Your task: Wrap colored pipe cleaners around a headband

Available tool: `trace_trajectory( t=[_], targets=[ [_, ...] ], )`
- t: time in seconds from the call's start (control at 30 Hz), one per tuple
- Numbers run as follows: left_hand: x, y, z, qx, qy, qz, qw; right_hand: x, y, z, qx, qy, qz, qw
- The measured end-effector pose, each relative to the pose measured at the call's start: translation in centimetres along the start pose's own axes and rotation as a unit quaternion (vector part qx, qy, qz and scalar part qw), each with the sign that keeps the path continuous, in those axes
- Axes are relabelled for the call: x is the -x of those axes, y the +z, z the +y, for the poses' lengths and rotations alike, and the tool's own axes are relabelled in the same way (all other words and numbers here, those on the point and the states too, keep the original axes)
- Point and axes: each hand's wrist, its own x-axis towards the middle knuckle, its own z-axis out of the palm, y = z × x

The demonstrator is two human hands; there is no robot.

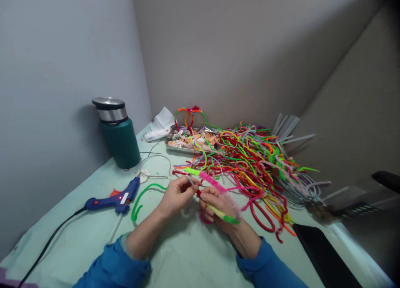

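Note:
Both hands are on a headband (pixel 213 182) wrapped in pink, yellow and green fuzzy pipe cleaner, its band curving over my right hand. My left hand (pixel 178 195) pinches a bare grey end of it between thumb and fingers. Closed around the band, my right hand (pixel 216 204) also has a bit of red pipe cleaner (pixel 198 193) at its fingertips. A green pipe cleaner (pixel 142 196) lies curled on the table left of my left hand. Just behind the hands, a large tangle of coloured pipe cleaners (pixel 246 159) spreads to the right.
A blue glue gun (pixel 120 201) with a cord rests at left, near a green flask (pixel 120 142). Behind stand a metal tray (pixel 175 148) of shells and finished-looking wrapped bands (pixel 188 118). Red-handled scissors (pixel 262 217) and a black flat object (pixel 325 254) lie at right.

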Motion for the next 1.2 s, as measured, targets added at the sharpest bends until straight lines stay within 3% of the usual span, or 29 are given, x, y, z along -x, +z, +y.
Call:
trace_trajectory(
  t=[0.17, 0.3, 0.5, 0.77, 0.87, 1.0, 1.1, 1.2],
  targets=[
    [0.2, -1.0, 0.3, -0.153, 0.126, -0.036, 0.979, 0.0, -0.4, -0.3, -0.028, 0.003, -0.026, 0.999],
    [0.0, -1.2, 0.1, -0.225, 0.185, -0.020, 0.956, 0.0, -0.3, -0.4, 0.001, -0.018, 0.013, 1.000],
    [-0.3, -1.2, -0.9, -0.250, 0.160, 0.011, 0.955, -0.2, 0.0, -0.1, 0.119, -0.089, 0.096, 0.984],
    [-0.1, -1.1, -0.8, -0.277, 0.147, 0.045, 0.948, -0.1, -0.2, 0.5, 0.252, -0.188, 0.122, 0.941],
    [-0.2, -1.2, -0.6, -0.213, 0.134, 0.030, 0.967, 0.0, -0.1, 0.2, 0.206, -0.154, 0.119, 0.959],
    [-0.3, -1.4, -0.1, -0.008, 0.004, -0.044, 0.999, 0.3, -0.2, -0.7, 0.050, -0.063, 0.057, 0.995],
    [-0.4, -1.6, 0.0, 0.163, -0.091, -0.060, 0.981, 0.7, -0.5, -1.2, -0.057, -0.022, -0.009, 0.998],
    [-0.3, -1.7, -0.1, 0.236, -0.126, -0.075, 0.961, 1.0, -0.8, -1.1, -0.125, 0.004, -0.048, 0.991]
  ],
)
